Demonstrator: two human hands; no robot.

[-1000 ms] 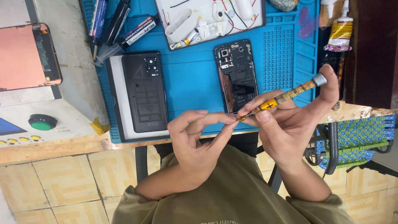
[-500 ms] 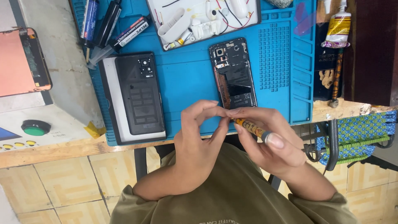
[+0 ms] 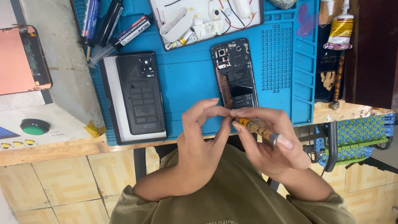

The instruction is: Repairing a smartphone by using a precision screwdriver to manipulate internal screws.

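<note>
Right hand [image 3: 273, 143] has a closed grip on a yellow screwdriver [image 3: 257, 128], held just in front of the counter [image 3: 54, 151] edge, below the opened phone [image 3: 235, 74]. Left hand [image 3: 203, 137] pinches shut at the tip; whether it has a screw or bit in there, cannot tell. Risk: anything tiny at the tip slips from the pinch and drops to the lap or floor, since the hands sit off the blue mat [image 3: 186, 74]. Long axis runs diagonal, tip up-left toward the left fingers, cap down-right under the thumb.
</note>
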